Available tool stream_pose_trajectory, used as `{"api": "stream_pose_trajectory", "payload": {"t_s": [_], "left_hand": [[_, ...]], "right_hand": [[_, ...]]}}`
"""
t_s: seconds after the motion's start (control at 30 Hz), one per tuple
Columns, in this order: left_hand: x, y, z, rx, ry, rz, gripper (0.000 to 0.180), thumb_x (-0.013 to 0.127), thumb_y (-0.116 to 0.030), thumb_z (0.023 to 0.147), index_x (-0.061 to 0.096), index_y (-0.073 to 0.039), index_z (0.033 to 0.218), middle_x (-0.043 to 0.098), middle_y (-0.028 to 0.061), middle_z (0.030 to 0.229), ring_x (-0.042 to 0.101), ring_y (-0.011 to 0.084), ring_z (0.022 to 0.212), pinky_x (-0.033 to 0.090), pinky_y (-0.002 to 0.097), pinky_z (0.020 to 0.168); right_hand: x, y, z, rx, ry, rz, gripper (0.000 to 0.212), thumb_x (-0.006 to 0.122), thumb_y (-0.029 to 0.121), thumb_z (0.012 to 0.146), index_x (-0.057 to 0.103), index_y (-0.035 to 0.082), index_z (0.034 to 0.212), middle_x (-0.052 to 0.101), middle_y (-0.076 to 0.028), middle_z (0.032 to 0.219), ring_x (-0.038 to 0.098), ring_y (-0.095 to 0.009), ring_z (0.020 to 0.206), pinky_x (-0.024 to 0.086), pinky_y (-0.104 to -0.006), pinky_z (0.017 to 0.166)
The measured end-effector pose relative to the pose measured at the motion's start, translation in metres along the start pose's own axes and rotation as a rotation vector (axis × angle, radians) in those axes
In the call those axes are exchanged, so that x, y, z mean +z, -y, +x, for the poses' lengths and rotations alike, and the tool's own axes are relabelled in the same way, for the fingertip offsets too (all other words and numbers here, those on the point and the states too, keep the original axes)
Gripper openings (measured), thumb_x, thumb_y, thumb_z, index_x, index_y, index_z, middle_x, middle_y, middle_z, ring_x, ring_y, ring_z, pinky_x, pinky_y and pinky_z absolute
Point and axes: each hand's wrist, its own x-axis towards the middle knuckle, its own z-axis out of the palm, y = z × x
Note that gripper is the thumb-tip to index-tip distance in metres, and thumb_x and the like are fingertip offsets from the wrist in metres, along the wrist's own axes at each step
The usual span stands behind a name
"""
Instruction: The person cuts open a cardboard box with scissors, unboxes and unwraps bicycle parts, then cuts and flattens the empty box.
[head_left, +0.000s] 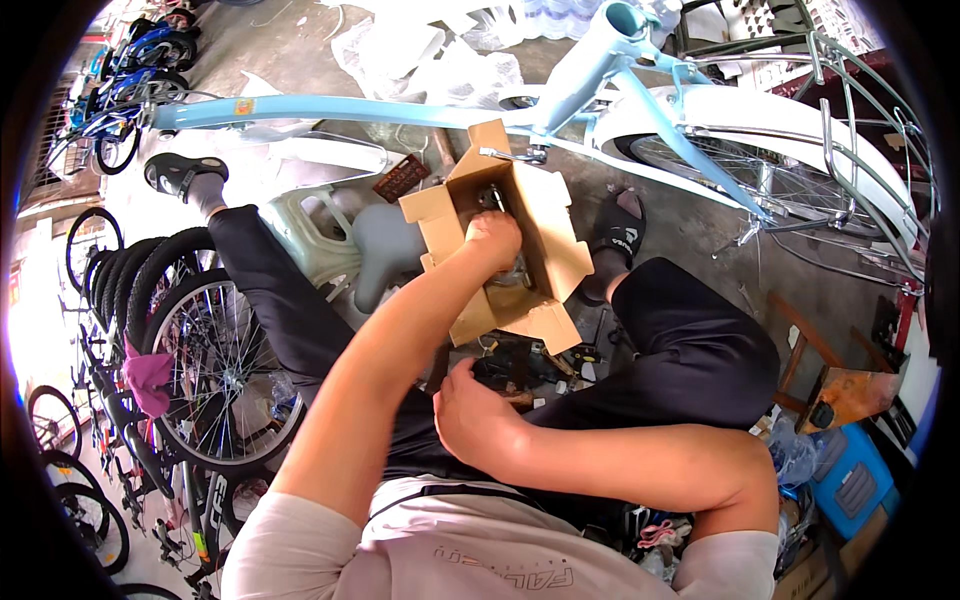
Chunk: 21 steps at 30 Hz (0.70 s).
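Observation:
My left hand (494, 238) is down inside an open cardboard box (548, 215), its fingers curled. A shiny metal part (497, 198) shows just beyond the fingers; whether they hold it is hidden. The box's flaps are folded outward, and it stands on the floor between my legs. My right hand (474, 412) rests over my lap, thumb apart from loosely bent fingers, with nothing visible in it. Just beyond the box, a light blue bicycle frame (370, 112) runs across, and a silver crank arm (512, 154) overlaps the box's far flap.
A white-fendered rear wheel (720, 105) and metal rack (835, 150) are at the far right. A grey saddle (385, 250) lies left of the box. Dark tools and small parts (535, 365) lie near it. Bicycle wheels (232, 378) stand left; a blue case (850, 480) is right.

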Motion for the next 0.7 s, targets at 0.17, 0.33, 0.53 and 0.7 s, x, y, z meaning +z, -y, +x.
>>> {"api": "stream_pose_trajectory", "payload": {"t_s": [0.17, 0.33, 0.53, 0.7], "left_hand": [[0.069, -0.004, 0.041, -0.284, 0.299, -0.006, 0.1, 0.088, -0.041, 0.071, 0.041, 0.003, 0.148, 0.05, 0.0183, 0.151, 0.057, 0.0307, 0.132, 0.05, 0.0455, 0.104], [0.044, 0.002, 0.033, -0.195, 0.264, -0.002, 0.091, 0.089, -0.038, 0.07, 0.049, 0.001, 0.143, 0.056, 0.0177, 0.141, 0.058, 0.0324, 0.129, 0.05, 0.0466, 0.104], [-0.076, 0.01, -0.068, 0.039, -0.206, -0.005, 0.069, 0.086, -0.038, 0.067, 0.058, -0.001, 0.118, 0.061, 0.017, 0.117, 0.063, 0.0313, 0.112, 0.052, 0.044, 0.094], [-0.139, 0.064, -0.207, -0.021, -0.504, -0.684, 0.076, 0.087, -0.024, 0.068, 0.051, -0.001, 0.131, 0.06, 0.0174, 0.125, 0.061, 0.0299, 0.118, 0.052, 0.0398, 0.098]], "right_hand": [[0.008, 0.007, -0.001, 0.001, -0.038, 0.103, 0.04, 0.057, 0.021, 0.093, 0.067, 0.001, 0.127, 0.062, -0.02, 0.126, 0.061, -0.035, 0.109, 0.044, -0.0602, 0.094], [0.016, 0.009, 0.007, 0.037, -0.07, 0.003, 0.037, 0.054, 0.02, 0.095, 0.07, 0.001, 0.122, 0.067, -0.02, 0.118, 0.064, -0.036, 0.107, 0.045, -0.0574, 0.095], [0.014, -0.002, 0.001, 0.1, -0.192, 0.006, 0.03, 0.052, 0.02, 0.094, 0.074, 0.002, 0.104, 0.069, -0.013, 0.094, 0.066, -0.032, 0.098, 0.046, -0.0534, 0.098], [0.016, 0.002, 0.001, 0.195, -0.374, -0.034, 0.026, 0.055, 0.022, 0.089, 0.073, 0.003, 0.092, 0.066, -0.011, 0.086, 0.064, -0.031, 0.092, 0.047, -0.053, 0.095]]}}
